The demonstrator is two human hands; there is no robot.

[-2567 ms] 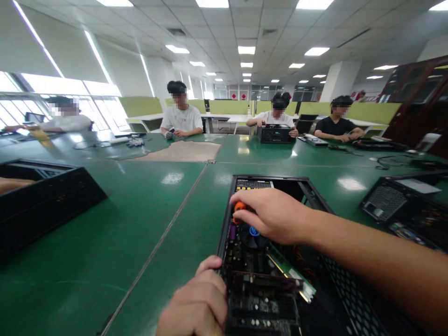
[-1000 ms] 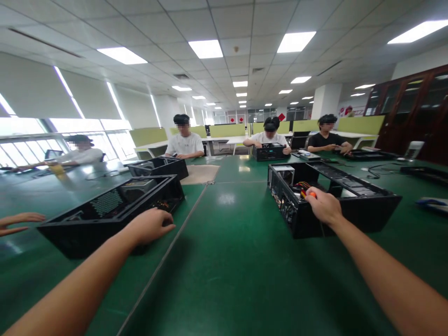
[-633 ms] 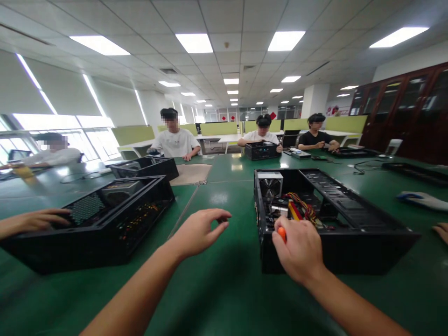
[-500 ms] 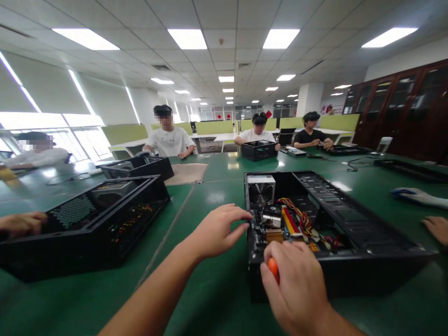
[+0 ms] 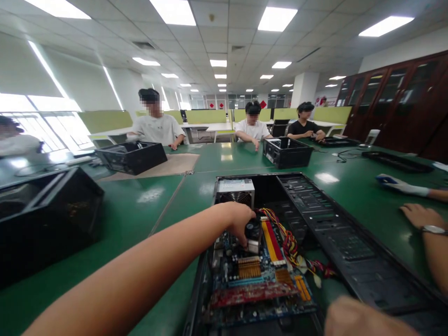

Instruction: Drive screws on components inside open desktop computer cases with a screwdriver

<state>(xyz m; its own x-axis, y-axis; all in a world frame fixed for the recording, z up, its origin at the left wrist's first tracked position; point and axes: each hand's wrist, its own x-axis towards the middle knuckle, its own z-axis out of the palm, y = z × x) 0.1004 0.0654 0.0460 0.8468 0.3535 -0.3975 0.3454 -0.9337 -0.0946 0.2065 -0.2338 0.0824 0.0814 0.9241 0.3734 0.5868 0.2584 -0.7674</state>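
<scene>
CPU cooler [image 5: 254, 232] sits at the mouth of the left grip [image 5: 238, 221], just to its right, with the fingers at its far edge and the thumb by its near left corner. That grip forms a half-open C, thumb and fingers well apart; whether it presses on the cooler or only hangs over it, I cannot tell. The right grip [image 5: 355, 318] is a blur at the bottom edge, apart from the board; I cannot tell how far it is closed or what it holds.

Right beside the cooler run yellow and red memory slots [image 5: 273, 240]; nearer lies a gold heatsink [image 5: 249, 268], then a red expansion card [image 5: 255, 294], all on the motherboard [image 5: 224, 277]. Beyond the left grip stands the power supply [image 5: 236, 186], and multicoloured cables [image 5: 290, 245] bunch right of the slots. An open computer case [image 5: 350, 240] surrounds these, lying on the green tabletop [image 5: 138, 205]. Right of it rest a co-worker's bare hand [image 5: 423, 217] and a gloved hand [image 5: 402, 184].
</scene>
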